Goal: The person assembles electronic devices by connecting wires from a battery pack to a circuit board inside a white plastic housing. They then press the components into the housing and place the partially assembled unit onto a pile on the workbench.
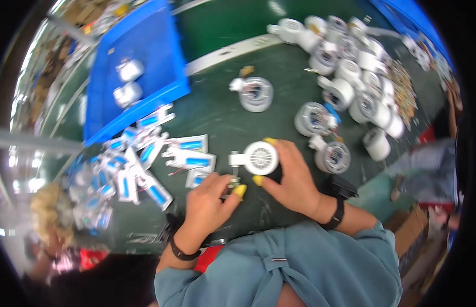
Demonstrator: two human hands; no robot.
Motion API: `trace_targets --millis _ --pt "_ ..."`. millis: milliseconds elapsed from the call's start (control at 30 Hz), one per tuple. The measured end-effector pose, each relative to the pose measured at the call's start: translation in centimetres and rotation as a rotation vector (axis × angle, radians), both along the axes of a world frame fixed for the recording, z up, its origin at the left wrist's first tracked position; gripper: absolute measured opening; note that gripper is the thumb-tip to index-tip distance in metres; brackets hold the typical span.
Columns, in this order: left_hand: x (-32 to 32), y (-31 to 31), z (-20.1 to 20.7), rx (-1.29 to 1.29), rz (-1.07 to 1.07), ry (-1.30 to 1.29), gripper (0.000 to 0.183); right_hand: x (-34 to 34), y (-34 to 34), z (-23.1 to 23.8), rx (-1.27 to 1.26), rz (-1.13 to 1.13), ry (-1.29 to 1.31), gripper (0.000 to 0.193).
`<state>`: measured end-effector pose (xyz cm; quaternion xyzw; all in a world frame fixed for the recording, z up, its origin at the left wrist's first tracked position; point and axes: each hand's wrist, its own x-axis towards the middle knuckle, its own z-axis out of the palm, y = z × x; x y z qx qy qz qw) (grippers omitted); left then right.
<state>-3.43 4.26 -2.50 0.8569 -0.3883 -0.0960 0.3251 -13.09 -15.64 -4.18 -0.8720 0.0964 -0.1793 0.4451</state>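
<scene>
While the right hand [298, 185] grips its right side between thumb and fingers, the white fan [261, 157] lies just left of that palm, the nearer one, its long axis running leftward from round head to stubby arm. The arm's end sits just beyond the fingertips of the left hand [209, 202], which pinches a small metal piece [235, 181], too blurred to identify. The fan looks matte white, its slotted grille facing up; whether it touches the green tabletop [217, 118], I cannot tell. Farther out lie a clear-faced round unit [256, 94], blue-and-white strips [196, 161] leftward, a blue tray [177, 93] and clustered white housings [347, 69] rightward.
</scene>
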Motion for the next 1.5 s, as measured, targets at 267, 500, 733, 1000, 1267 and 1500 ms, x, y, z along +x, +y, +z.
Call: trace_targets --millis 267,500,733,1000,1267,1500 --pt "-0.4 3.7 6.1 -0.439 0.136 0.966 0.015 -0.8 0.3 0.9 0.045 0.141 0.051 0.075" --pt "2.6 16.5 10.1 -0.684 0.744 0.363 0.025 -0.7 0.1 0.5 0.068 0.165 0.058 0.068" --pt "14.8 30.1 9.9 0.018 1.083 -0.324 0.031 -1.1 -0.4 0.4 0.039 0.146 0.054 0.059" --pt "18.0 24.3 5.2 0.3 0.942 -0.429 0.034 -0.9 -0.7 0.1 0.014 0.119 0.019 0.053" --pt "7.5 -5.1 4.6 -0.035 -0.045 -0.072 0.055 -1.0 -1.0 0.2 0.069 0.111 0.04 0.05" --pt "8.2 -14.7 0.7 0.032 -0.056 -0.339 0.066 -0.9 -0.7 -0.5 0.182 0.107 -0.045 0.041"
